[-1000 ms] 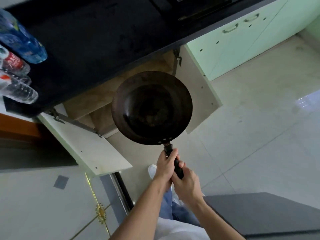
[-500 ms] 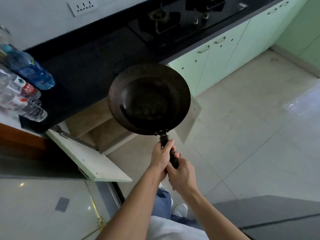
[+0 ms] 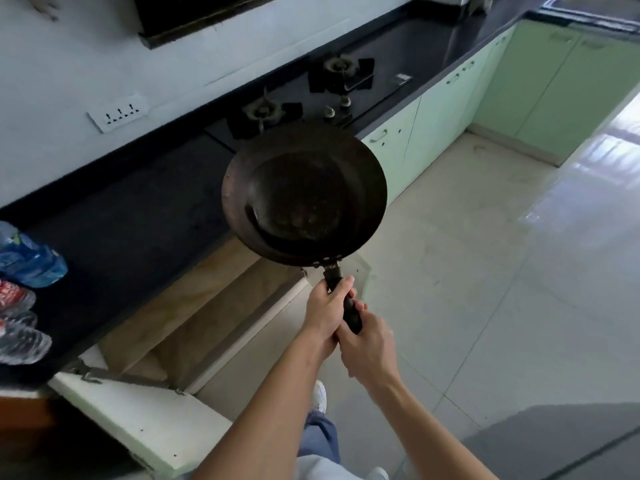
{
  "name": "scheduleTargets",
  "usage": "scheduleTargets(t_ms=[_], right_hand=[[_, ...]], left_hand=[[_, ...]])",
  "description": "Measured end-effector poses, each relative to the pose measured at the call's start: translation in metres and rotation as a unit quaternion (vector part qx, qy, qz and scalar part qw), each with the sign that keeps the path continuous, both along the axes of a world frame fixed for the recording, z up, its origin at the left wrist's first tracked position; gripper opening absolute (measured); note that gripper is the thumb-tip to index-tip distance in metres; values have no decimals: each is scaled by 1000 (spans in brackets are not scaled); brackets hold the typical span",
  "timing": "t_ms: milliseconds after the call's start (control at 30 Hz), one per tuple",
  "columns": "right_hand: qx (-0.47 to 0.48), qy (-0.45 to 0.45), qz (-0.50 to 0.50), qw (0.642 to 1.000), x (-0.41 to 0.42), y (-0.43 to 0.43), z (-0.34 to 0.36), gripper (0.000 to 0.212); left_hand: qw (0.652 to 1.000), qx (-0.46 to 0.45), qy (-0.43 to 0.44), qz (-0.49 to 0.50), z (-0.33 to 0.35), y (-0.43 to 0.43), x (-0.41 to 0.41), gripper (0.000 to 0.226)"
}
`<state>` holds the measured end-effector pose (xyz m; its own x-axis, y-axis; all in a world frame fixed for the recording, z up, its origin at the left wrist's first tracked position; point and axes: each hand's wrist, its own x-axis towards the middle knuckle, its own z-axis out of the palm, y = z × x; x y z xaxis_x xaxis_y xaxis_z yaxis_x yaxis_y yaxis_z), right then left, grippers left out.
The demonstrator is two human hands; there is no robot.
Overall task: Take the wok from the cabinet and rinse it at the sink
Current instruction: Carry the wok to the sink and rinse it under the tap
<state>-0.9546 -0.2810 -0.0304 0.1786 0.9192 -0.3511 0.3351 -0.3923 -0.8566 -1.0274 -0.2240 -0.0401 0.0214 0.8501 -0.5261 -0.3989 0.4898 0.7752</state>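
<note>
The left grip [image 3: 329, 306] is wrapped round the black handle [image 3: 350, 315] close to the pan, and the right grip [image 3: 370, 344] holds the handle's end. The wok [image 3: 304, 192] is in the air, its inside facing the camera, over the open cabinet [image 3: 194, 327] and the table [image 3: 138, 209] edge, near the stove [image 3: 304, 95]. Bottles [image 3: 24, 292] lie at the left.

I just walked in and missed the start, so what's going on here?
A person holds a dark wok by its handle with both hands, the left hand nearer the bowl and the right hand at the handle's end. The wok is in the air, out of the cabinet below the black counter, whose door hangs open. It has not reached a sink yet.
</note>
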Motion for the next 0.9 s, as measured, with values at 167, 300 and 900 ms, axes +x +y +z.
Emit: scheduleTargets(t_ms=[167,300,900], right_hand=[[-12,6,-64,998,8,45,5,22],[-9,-21,-122,992,16,79,7,23],[16,-40,-320,946,90,148,-3,23]], left_hand=[[997,8,12,-73,4,53,15,19],[991,15,15,-132,5,94,32,21],[938,9,16,-347,-8,183,144,11]])
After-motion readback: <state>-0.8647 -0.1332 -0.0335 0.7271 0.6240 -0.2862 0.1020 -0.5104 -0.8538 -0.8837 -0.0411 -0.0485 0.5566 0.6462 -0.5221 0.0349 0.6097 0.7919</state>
